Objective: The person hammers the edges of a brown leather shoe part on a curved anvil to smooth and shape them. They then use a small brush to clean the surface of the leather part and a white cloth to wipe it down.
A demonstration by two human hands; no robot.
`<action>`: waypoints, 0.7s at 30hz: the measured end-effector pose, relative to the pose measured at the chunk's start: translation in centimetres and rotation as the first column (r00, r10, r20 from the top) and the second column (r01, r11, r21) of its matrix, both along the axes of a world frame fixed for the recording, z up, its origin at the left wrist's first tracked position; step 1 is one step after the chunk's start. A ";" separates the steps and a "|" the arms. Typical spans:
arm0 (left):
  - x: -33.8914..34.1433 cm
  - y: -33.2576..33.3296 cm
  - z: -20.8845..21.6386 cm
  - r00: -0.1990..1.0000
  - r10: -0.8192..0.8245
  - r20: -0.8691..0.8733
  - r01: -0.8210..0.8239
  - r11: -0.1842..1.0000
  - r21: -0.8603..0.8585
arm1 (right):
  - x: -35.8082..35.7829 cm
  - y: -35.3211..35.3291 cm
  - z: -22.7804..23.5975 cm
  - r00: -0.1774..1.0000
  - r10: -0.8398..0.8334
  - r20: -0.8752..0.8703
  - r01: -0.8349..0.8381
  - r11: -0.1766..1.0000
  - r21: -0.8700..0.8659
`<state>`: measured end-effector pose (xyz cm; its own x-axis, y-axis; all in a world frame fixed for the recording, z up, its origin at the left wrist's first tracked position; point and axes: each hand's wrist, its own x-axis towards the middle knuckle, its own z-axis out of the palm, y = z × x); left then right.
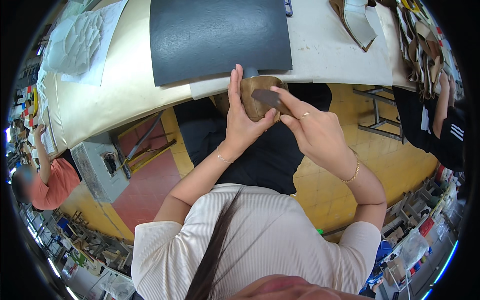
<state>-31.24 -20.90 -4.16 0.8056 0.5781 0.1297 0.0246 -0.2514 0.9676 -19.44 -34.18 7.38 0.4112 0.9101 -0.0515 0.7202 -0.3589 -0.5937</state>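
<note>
A brown leather piece [255, 107], curved with a seam running down it, is at the near edge of the table, above my lap. My left hand [241, 117] grips its left and lower side, thumb at the bottom edge and fingers stretched up along it. In my right hand [312, 127] is a dark, flat, blade-like tool [266, 97] pressed against or just over the leather; its exact kind is unclear. A grey rounded end [250, 73] shows just behind the leather piece.
A black sheet [220, 40] lies on the pale table [135, 65]. White cut pieces [75, 42] sit at the far left, leather parts [354, 22] at the far right. A grey box [100, 165] stands below the table. Co-workers are at both sides, one in an orange shirt [57, 185].
</note>
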 end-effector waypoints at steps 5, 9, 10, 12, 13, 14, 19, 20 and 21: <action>-0.1 0.2 0.4 0.999 -0.033 -0.035 0.032 0.999 -0.029 | -1.7 -1.1 -2.8 0.997 -0.067 -0.049 0.074 0.988 0.139; -0.1 0.2 0.5 0.998 -0.036 -0.044 0.035 0.999 -0.017 | -2.5 -2.3 -2.8 0.989 -0.107 -0.098 0.123 0.978 0.168; -0.1 0.1 0.4 0.999 -0.030 -0.039 0.030 0.999 -0.012 | -2.7 -2.4 -3.0 0.993 -0.089 -0.073 0.096 0.991 0.090; -0.4 0.4 0.8 0.994 -0.044 -0.096 0.043 0.999 -0.014 | -2.3 -2.4 -3.0 0.991 -0.115 -0.070 0.120 0.991 0.065; -0.6 0.6 1.0 0.991 -0.049 -0.124 0.048 0.999 -0.015 | -1.7 -2.2 -2.9 0.983 -0.157 -0.098 0.168 0.979 0.114; -0.6 0.7 1.2 0.989 -0.050 -0.139 0.053 0.998 0.020 | -1.0 -2.1 -2.9 0.971 -0.201 -0.126 0.220 0.962 0.164; -1.0 1.1 2.3 0.965 -0.006 -0.263 0.067 0.972 0.225 | 8.5 -1.1 -5.9 0.781 -0.532 0.327 0.507 0.846 0.164; -1.1 1.3 3.0 0.937 0.003 -0.349 0.094 0.960 0.262 | 10.4 -0.8 -7.0 0.756 -0.543 0.367 0.539 0.833 0.122; -1.0 1.6 4.1 0.903 0.014 -0.430 0.125 0.948 0.294 | 12.1 -0.4 -7.9 0.733 -0.541 0.412 0.558 0.825 0.089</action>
<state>-32.24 -19.35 -0.04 0.8531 0.5175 -0.0659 0.3889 -0.5467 0.7415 -7.39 -34.59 -0.50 0.8295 0.5201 0.2036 0.5583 -0.7833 -0.2734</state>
